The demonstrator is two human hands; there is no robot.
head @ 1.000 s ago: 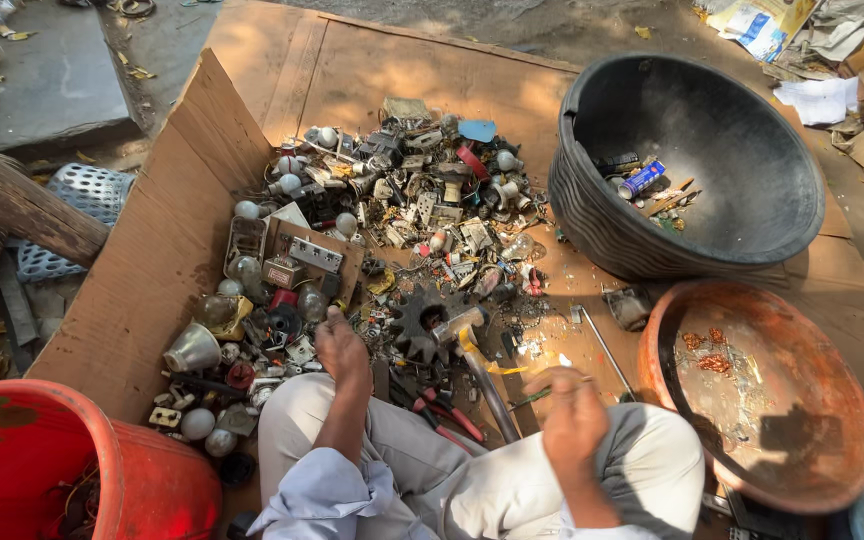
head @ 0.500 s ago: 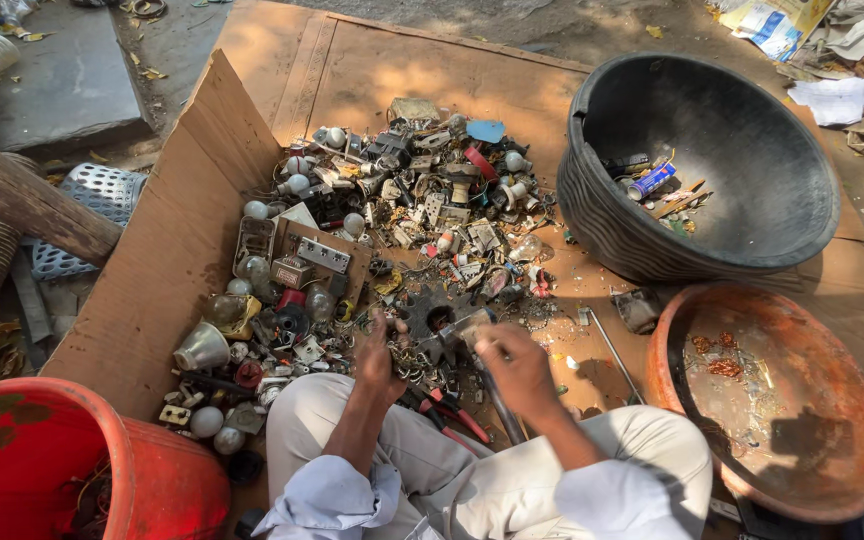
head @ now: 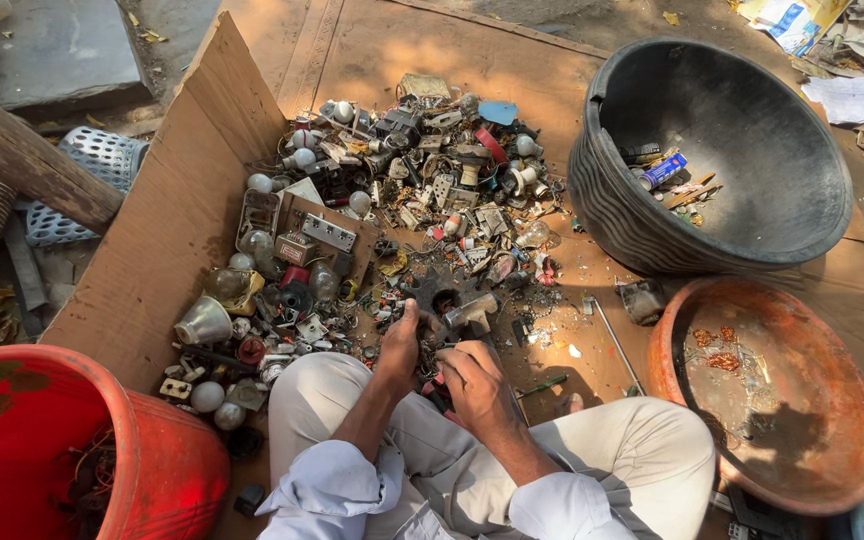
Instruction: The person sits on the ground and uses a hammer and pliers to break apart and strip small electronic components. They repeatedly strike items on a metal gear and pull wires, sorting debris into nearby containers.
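One flattened cardboard sheet carries one heap of scrap parts, flanked by three basins: one black tub, one rust-orange bowl and one red bucket. Two hands meet at the heap's near edge, the left hand and right hand close together beside a dark toothed gear. Both seem to pinch one small metal piece, though the grip is too cluttered to be sure.

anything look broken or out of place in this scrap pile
Yes: the black basin has a notch broken out of its rim at the upper left. A thin metal rod lies alone, apart from the scrap pile.
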